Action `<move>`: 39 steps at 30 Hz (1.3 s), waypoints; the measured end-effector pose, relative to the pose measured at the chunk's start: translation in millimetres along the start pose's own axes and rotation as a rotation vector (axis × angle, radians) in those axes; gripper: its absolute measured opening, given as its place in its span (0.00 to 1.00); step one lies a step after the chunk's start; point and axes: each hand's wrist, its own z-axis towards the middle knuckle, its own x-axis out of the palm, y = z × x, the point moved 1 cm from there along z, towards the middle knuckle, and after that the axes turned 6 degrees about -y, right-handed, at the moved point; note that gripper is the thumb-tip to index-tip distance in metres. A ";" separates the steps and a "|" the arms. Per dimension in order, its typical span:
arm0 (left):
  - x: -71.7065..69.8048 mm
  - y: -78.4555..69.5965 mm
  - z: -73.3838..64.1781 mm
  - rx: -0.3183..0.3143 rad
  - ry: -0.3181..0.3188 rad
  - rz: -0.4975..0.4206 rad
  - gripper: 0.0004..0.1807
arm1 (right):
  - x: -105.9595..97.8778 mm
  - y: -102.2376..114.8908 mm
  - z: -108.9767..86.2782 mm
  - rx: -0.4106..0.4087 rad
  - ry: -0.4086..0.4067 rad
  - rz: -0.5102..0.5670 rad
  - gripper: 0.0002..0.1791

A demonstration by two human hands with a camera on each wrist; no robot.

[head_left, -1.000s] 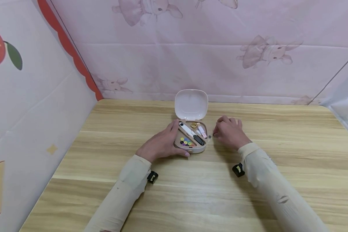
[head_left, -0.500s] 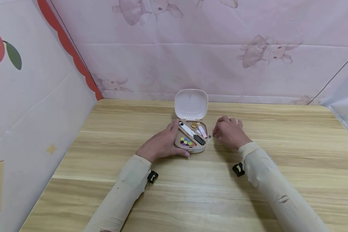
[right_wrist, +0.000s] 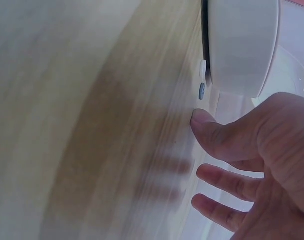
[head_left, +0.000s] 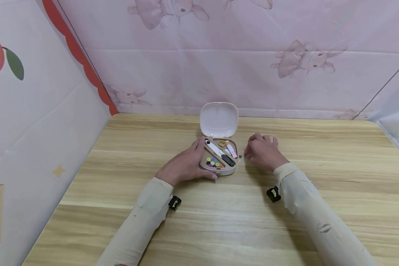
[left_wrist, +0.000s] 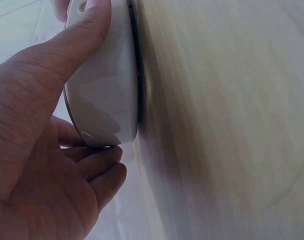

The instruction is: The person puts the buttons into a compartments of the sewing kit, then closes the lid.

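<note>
Box [head_left: 229,171] sits on table [head_left: 199,229], lid [head_left: 219,120] raised, coloured buttons [head_left: 213,163] inside. Left hand [head_left: 185,164] grips box, fingers bent round it. Grey disc [right_wrist: 202,91] and pale disc [right_wrist: 203,69] lie just beside box; right hand [head_left: 264,152] is near them, cannot tell whether its fingers pinch anything.

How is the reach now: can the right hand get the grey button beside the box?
Probably yes: the right hand is close to the grey button, and no obstacle shows between its thumb and the button.
</note>
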 end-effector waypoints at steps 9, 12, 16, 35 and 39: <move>-0.4 0.4 -0.8 0.003 0.005 0.003 0.74 | 0.5 0.6 -1.7 -0.021 0.002 -0.026 0.07; -0.1 1.0 -0.7 0.006 0.001 0.003 0.73 | 1.1 0.4 -1.9 -0.034 0.000 -0.032 0.09; 0.2 1.4 -0.6 0.008 0.000 -0.003 0.73 | 1.9 0.2 -1.7 -0.039 0.010 -0.043 0.09; -0.5 0.6 -0.9 0.016 0.000 -0.005 0.73 | 1.9 1.3 -2.5 -0.052 0.013 -0.047 0.11; -0.5 0.6 -0.9 0.018 -0.005 -0.005 0.73 | -0.1 2.2 -3.2 -0.055 -0.001 -0.041 0.10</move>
